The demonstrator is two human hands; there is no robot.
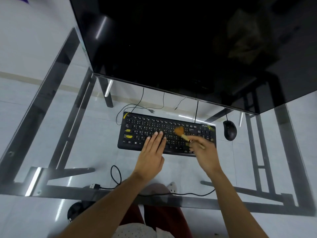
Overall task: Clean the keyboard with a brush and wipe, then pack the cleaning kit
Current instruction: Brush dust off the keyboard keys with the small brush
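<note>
A black flat computer keyboard (166, 133) with a few yellow-marked keys lies on a clear glass-topped desk with a dark metal frame (56, 93), towards the middle of the desk and just in front of the lower edge of a large dark monitor screen (180, 45) that stands along the far side. The left hand (151, 154) rests palm down on the keyboard's near-middle part, its fingers straight and close together, the fingertips (155, 133) lying on the keys and holding nothing. The right hand (205, 152), blurred, is closed around the handle of a small brush with a pale wooden handle and orange-brown bristles (180, 132); the bristles touch the keys right of the keyboard's centre, just beside the left hand's fingertips. A black computer mouse (229, 130) sits on the glass near the keyboard's right end, not touching it, with its cord running up towards the monitor. A black cable with a USB plug (95, 186) lies near the desk's near edge, left of the person's forearms. Thin cords run from behind the monitor to the keyboard's far edge.
</note>
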